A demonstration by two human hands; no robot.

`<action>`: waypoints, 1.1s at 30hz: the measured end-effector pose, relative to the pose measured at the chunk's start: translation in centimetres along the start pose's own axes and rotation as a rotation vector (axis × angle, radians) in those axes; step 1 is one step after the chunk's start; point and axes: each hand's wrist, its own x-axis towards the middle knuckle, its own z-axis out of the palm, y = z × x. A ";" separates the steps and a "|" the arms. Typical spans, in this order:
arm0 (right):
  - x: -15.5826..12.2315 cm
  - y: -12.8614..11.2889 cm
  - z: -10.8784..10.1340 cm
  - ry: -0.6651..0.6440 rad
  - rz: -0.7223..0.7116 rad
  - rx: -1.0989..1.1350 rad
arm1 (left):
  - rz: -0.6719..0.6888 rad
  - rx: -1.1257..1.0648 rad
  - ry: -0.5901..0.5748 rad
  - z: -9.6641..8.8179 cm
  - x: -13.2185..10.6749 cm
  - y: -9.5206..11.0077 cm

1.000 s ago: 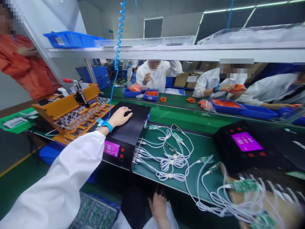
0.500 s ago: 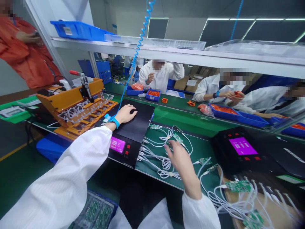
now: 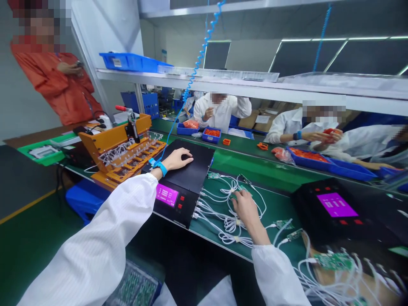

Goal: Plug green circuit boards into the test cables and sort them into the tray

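My left hand lies flat, fingers spread, on top of a black tester box with a purple screen on its front. A blue wrist strap on a coiled blue cord rings that wrist. My right hand reaches over a tangle of white cables plugged into the box's right side. Its fingertips curl down onto a small green circuit board on the green mat; whether it grips the board is unclear.
An orange clamp fixture stands left of the box. A second black tester sits at the right, with more cables and boards near it. Across the green belt sit workers in white coats with blue bins. A person in orange stands at far left.
My right hand came up from my lap and moved forward over the white cables to the green board. The left hand has stayed on the black box. The view tilted upward.
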 end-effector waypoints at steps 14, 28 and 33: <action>-0.7 1.8 0.4 0.160 -0.046 0.309 | -0.140 -0.700 -0.048 1.6 -7.4 15.8; -2.8 2.8 -1.4 0.413 -0.025 0.729 | -0.376 -0.764 -0.136 17.4 -4.7 17.3; -2.7 1.8 -0.5 0.387 0.031 0.647 | -0.355 -0.766 -0.156 17.5 -4.8 16.9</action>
